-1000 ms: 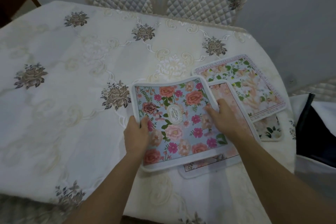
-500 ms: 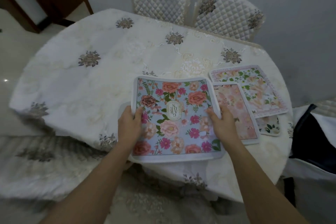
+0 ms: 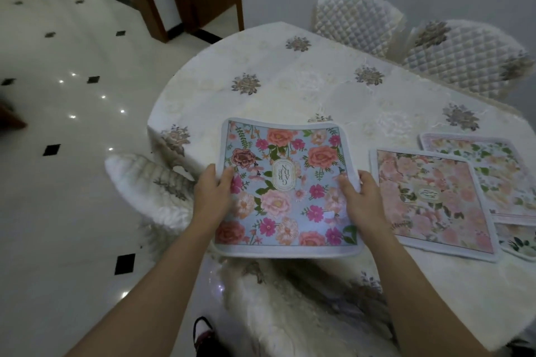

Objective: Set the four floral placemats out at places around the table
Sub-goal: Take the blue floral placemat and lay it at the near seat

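Pinching blue placemat (image 3: pixel 285 185) edges, left hand (image 3: pixel 213 193), right hand (image 3: pixel 362 200); now clear of pink placemat (image 3: pixel 432 203).

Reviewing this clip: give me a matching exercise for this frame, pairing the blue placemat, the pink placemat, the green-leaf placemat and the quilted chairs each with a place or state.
Things:
1. blue placemat
2. pink placemat
3. green-leaf placemat
4. quilted chairs

Places or states:
A. at the far side of the table
B. held at both side edges by the left hand and right hand
C. lying flat, overlapping the mat behind it
D. partly covered at its near left corner

Pairs: 1-B, 2-C, 3-D, 4-A
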Available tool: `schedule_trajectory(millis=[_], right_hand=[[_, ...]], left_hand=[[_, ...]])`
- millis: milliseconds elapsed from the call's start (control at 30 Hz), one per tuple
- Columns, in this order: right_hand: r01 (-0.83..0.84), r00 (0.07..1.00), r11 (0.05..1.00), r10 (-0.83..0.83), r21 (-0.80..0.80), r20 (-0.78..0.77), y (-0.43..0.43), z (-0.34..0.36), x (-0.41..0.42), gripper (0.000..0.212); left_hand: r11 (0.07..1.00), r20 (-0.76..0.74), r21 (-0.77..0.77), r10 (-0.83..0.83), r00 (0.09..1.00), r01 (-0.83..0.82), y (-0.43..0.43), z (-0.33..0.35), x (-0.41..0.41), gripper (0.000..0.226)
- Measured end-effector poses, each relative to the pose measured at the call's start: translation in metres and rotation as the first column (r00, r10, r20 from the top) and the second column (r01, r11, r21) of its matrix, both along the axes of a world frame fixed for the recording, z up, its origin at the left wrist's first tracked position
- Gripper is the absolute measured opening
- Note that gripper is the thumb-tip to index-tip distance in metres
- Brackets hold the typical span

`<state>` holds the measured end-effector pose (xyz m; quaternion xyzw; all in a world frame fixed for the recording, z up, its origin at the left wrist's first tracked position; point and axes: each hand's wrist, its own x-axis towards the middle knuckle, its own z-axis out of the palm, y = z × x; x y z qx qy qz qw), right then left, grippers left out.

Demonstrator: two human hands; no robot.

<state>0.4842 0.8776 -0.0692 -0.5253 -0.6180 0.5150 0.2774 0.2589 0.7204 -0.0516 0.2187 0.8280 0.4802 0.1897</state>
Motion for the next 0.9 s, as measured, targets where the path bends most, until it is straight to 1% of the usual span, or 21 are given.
schedule_trajectory(millis=[133, 200, 367, 500, 633, 900], right_hand=[[-0.021, 1.0, 1.0, 0.021, -0.017, 0.007, -0.033, 0.01, -0.053, 0.023], [-0.034, 0.999, 0.999, 0.034, -0.012, 0.012, -0.052, 0.013, -0.082, 0.026], [-0.018, 0.999, 1.0, 0.018, 0.012, 0.037, -0.097, 0.018, -0.158, 0.027], [-0.008, 0.999, 1.0, 0.006, 0.026, 0.041, -0.124, 0.015, -0.204, 0.029], [0.008, 1.0, 1.0, -0.008, 0.014, 0.02, -0.139, 0.012, -0.232, 0.028], [0.046, 0.999, 0.999, -0.047, 0.011, 0.007, -0.124, 0.007, -0.268, 0.019]], left_hand=[[0.998, 0.024, 0.054, 0.02, 1.0, -0.021, -0.037, 0.006, -0.05, 0.022], [0.997, 0.035, 0.074, 0.018, 0.999, -0.02, -0.056, 0.007, -0.08, 0.026], [0.995, 0.064, 0.099, 0.016, 0.998, -0.022, -0.102, 0.011, -0.155, 0.028], [0.994, 0.026, 0.113, 0.011, 1.0, -0.014, -0.131, 0.013, -0.202, 0.023], [0.996, 0.031, 0.086, -0.015, 0.999, 0.012, -0.142, 0.008, -0.236, 0.012], [0.993, 0.04, 0.096, -0.07, 0.997, 0.066, -0.118, 0.003, -0.278, 0.01]])
